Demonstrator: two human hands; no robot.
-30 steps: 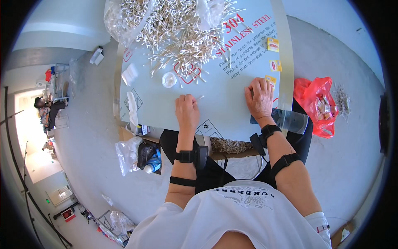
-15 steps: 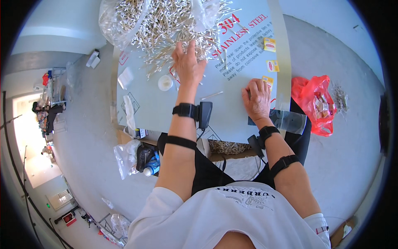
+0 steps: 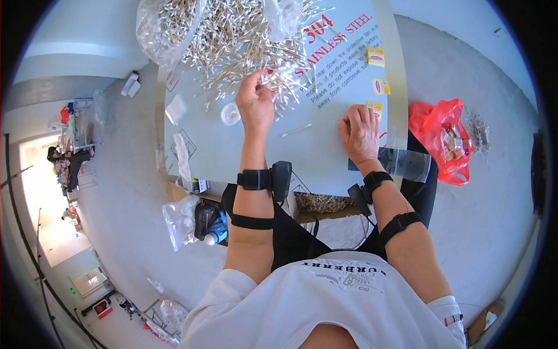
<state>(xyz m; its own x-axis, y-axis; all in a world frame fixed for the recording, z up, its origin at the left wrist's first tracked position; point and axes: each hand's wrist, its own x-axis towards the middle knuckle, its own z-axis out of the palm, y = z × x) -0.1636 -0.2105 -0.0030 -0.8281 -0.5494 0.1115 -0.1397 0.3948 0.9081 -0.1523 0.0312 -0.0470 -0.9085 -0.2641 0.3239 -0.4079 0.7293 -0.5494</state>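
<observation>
A large heap of cotton swabs point(image 3: 232, 46) spreads over the far side of the table. At its near edge my left hand point(image 3: 256, 107) is closed on a bunch of cotton swabs point(image 3: 285, 81), whose white tips fan out to the right of the fingers. Just left of that wrist stands a small round, whitish tub point(image 3: 231, 114). My right hand point(image 3: 359, 132) lies palm down on the tabletop, fingers loosely bent, touching or right beside a small yellow packet point(image 3: 374, 109). Between the two hands lies a single cotton swab point(image 3: 296, 130).
Two more yellow packets point(image 3: 381, 86) line the table's right side. Clear plastic bags point(image 3: 283, 17) lie around the heap. White tissue point(image 3: 182, 156) is at the left edge. A red plastic bag point(image 3: 442, 139) sits right of the table, an open cardboard box point(image 3: 322, 209) below its near edge.
My left hand has gone from reaching into the heap with fingers spread to closing on a bunch of cotton swabs, drawn slightly nearer. My right hand has hardly moved.
</observation>
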